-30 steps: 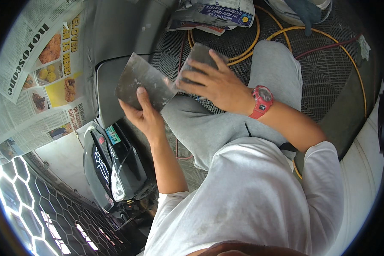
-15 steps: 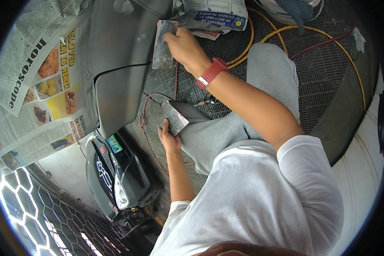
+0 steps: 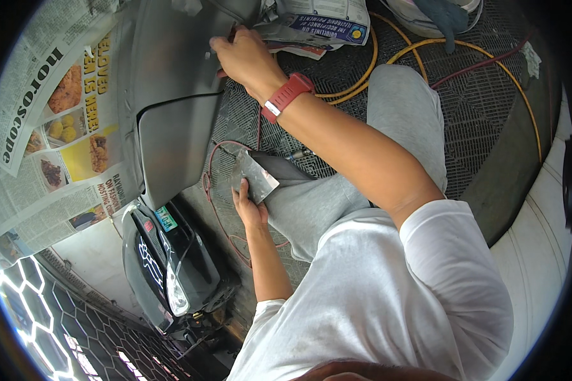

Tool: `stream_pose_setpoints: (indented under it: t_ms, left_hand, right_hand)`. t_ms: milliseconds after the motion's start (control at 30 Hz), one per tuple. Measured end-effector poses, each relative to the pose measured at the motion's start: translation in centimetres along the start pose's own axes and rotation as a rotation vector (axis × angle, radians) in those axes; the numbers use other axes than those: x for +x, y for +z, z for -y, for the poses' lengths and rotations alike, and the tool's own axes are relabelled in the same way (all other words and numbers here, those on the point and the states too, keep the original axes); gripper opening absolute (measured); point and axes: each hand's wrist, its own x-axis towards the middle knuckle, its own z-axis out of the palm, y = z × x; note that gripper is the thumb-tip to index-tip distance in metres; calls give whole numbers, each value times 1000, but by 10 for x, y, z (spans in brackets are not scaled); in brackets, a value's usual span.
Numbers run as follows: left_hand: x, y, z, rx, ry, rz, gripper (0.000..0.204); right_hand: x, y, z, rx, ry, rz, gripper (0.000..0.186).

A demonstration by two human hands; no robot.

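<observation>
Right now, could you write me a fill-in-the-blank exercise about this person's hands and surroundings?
The clearly visible flat plate is held by the ____ hand.
The watch strap is coloured ____.
The hand seen against the grey panel is the ____ one.
The shirt is coloured ____.

Missing words: left; red; right; white.

Before you stood a panel, right hand at its edge, newspaper left of it, hose on floor mat and bucket to its right; nearer you, a plate in your left hand.
</observation>
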Motion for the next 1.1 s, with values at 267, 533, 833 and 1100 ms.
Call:
stream_pose_setpoints:
  t_ms: [267,533,833,1100]
  left_hand:
    - [-2,-2,1,12,13,-4,36]
    - [-5,2,0,0,29,-10,38]
    - [-6,10,-2,33,26,-4,38]
    - [-5,2,0,32,28,-1,38]
  right_hand:
    - [6,3,44,55,132,102,37]
    - [7,-10,89,273,299,256,54]
    - [-31,-46,42,286,268,230,42]
    - [-15,-41,34,287,332,226,21]
